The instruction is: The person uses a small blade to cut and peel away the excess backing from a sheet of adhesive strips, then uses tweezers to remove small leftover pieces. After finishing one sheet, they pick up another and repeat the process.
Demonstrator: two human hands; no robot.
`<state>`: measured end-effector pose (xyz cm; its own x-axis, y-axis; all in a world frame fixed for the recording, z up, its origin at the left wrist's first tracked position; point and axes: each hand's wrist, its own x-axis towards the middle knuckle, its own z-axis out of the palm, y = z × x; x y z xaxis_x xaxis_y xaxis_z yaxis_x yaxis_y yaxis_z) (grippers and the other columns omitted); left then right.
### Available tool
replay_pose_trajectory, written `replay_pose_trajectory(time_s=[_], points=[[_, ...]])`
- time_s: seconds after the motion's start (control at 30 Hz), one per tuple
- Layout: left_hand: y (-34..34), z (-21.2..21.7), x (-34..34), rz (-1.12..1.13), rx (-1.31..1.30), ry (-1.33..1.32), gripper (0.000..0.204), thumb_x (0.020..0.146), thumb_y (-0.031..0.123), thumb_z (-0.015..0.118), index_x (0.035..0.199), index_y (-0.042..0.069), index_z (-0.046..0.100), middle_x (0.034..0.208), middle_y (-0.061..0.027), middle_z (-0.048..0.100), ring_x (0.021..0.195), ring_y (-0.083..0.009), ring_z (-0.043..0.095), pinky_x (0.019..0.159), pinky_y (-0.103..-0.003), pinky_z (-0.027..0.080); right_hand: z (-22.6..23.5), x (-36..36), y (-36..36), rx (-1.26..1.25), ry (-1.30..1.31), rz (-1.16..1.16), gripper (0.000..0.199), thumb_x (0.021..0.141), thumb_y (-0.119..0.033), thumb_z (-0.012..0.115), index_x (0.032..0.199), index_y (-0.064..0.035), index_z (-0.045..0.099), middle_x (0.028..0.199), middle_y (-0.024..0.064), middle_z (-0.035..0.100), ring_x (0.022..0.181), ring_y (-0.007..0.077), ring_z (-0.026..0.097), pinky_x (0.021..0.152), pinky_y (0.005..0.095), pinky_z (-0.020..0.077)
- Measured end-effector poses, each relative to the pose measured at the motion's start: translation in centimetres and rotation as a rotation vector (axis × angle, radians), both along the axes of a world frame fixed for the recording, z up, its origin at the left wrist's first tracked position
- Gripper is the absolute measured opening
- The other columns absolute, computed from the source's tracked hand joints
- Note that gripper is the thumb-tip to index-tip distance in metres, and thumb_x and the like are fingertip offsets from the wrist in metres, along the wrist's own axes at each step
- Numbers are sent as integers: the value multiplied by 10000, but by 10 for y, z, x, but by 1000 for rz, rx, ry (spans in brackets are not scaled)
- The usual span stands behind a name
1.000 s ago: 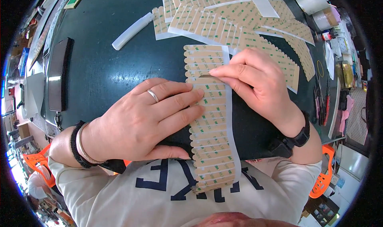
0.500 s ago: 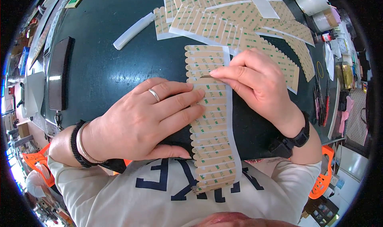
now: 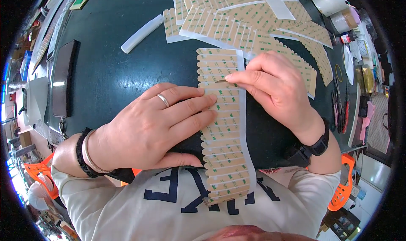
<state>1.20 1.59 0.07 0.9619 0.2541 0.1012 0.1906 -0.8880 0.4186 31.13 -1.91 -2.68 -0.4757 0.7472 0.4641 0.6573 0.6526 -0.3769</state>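
Note:
In front of me a long sheet of tan adhesive strips [image 3: 225,136] on a white backing runs from the table down over its near edge to my shirt. The strips lie crosswise with rounded left ends and printed marks. My left hand [image 3: 156,120] rests open, its fingertips flat on the sheet's left side, the thumb lower down by the table edge. My right hand [image 3: 270,82] pinches a thin dark sliver [image 3: 221,81] between thumb and forefinger at the sheet's upper right. The sliver's tip lies along a strip; the rest is hidden in the fingers.
More adhesive sheets [image 3: 228,27] overlap at the back of the dark table [image 3: 110,80]. A white roll [image 3: 142,33] lies left of them, and a dark phone-like case [image 3: 65,78] near the left edge. Tweezers and slim tools [image 3: 338,107] lie at right, below white rolls [image 3: 330,3].
My right hand has shifted slightly to the right with the dark sliver, which covers less of the strip. My left hand and the sheet stay nearly still.

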Motion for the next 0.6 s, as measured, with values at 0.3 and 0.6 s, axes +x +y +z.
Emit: replay_pose_trajectory(time_s=[0.3, 0.6], points=[[0, -1, 0, -2, 6, 8, 810, 873, 580, 812, 1471, 62, 636, 1569, -120, 612, 1378, -332, 623, 1116, -472, 508, 4, 2, -2, 6, -19, -7, 304, 794, -27, 867, 1078, -133, 837, 872, 24, 627, 791, 239, 625, 697, 371, 485], [-1, 0, 0, 1, 6, 23, 826, 876, 596, 803, 1478, 58, 630, 1569, -118, 613, 1386, -332, 617, 1114, -470, 506, 8, 6, -3, 16, -47, -15, 272, 810, -42, 856, 1067, -131, 832, 866, 24, 613, 794, 244, 617, 702, 376, 487]])
